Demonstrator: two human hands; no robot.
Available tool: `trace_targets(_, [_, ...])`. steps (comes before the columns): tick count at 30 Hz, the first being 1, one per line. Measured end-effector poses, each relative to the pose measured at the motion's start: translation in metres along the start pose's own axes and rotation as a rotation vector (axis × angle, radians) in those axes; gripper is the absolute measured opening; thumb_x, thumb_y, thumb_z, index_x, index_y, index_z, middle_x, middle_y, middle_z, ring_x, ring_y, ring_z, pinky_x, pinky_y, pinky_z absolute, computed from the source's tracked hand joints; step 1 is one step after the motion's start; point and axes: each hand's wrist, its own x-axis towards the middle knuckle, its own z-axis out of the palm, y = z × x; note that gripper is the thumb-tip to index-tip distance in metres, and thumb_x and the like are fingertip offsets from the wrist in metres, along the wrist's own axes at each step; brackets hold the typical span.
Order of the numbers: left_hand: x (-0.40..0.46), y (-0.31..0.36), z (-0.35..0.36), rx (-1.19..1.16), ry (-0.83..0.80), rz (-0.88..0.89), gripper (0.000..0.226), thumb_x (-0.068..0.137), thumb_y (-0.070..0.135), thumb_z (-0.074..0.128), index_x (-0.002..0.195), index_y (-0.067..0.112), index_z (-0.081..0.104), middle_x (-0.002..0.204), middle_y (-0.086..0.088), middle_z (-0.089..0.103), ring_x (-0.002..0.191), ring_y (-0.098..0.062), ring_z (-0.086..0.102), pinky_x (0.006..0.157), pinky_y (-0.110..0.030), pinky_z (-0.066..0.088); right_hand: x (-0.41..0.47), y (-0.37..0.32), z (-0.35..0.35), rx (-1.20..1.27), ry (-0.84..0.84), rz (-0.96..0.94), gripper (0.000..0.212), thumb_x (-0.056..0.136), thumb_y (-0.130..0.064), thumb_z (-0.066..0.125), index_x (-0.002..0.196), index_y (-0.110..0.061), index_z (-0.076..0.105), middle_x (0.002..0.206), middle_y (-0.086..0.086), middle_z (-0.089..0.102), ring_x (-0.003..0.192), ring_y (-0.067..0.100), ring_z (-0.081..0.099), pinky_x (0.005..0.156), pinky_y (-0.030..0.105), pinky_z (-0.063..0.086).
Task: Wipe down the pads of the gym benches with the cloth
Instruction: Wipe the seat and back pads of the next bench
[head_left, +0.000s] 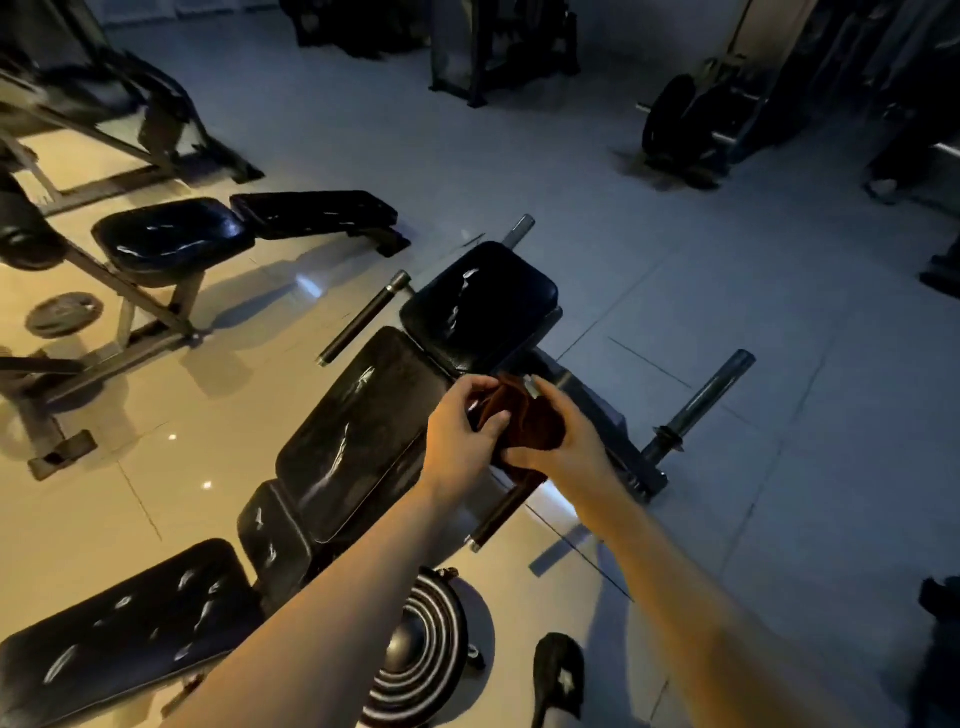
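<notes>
Benches fill the dim frame's left and centre; the central bench (363, 415) has its right edge hidden behind both hands. At centre, the left hand (460, 441) and right hand (566, 441) each pinch a bunched reddish cloth (524, 421), its lower part hidden by the palms.

Open tile floor (753, 322) right of the bench | long pad (358, 431) bare, clear to sweep | steel pegs (363, 317) jutting left and right | weight plate (415, 649) crowding the near floor
</notes>
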Motion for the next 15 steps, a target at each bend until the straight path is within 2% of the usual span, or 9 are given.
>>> trace_targets(4, [0.059,0.006,0.069,0.061,-0.038,-0.047,0.027,0.088,0.003,0.062,0.113,0.014,0.06,0.11,0.002,0.063,0.109,-0.01,0.057,0.09,-0.016,0.05,0.063,0.003,-0.07,0.022,0.041,0.083,0.055,0.081,0.003,0.069,0.123,-0.029,0.054,0.114,-0.011,0.058,0.116,0.014,0.054,0.097,0.042,0.051])
trace_targets(7, [0.093,0.005,0.095,0.109,-0.011,-0.083,0.027,0.089,0.007,0.063,0.114,0.017,0.06,0.11,0.007,0.062,0.11,-0.007,0.056,0.091,-0.019,0.05,0.105,0.005,-0.104,0.031,0.008,0.093,0.053,0.082,0.007,0.066,0.118,-0.03,0.056,0.118,-0.004,0.058,0.116,0.018,0.054,0.092,0.044,0.055])
trace_targets(11, [0.123,-0.002,0.104,0.264,0.051,-0.081,0.032,0.088,0.011,0.065,0.119,0.018,0.061,0.112,0.004,0.062,0.106,-0.006,0.057,0.091,-0.016,0.047,0.149,0.006,-0.12,0.063,-0.006,0.094,0.051,0.083,0.009,0.063,0.11,-0.034,0.056,0.112,-0.007,0.058,0.114,0.019,0.055,0.09,0.043,0.056])
trace_targets(15, [0.153,-0.002,0.109,0.354,0.079,-0.087,0.032,0.088,0.009,0.065,0.119,0.015,0.062,0.112,-0.001,0.061,0.105,-0.011,0.057,0.093,-0.026,0.048,0.189,0.01,-0.133,0.006,0.066,0.098,0.048,0.083,0.007,0.064,0.113,-0.029,0.057,0.117,-0.002,0.059,0.114,0.019,0.056,0.09,0.038,0.055])
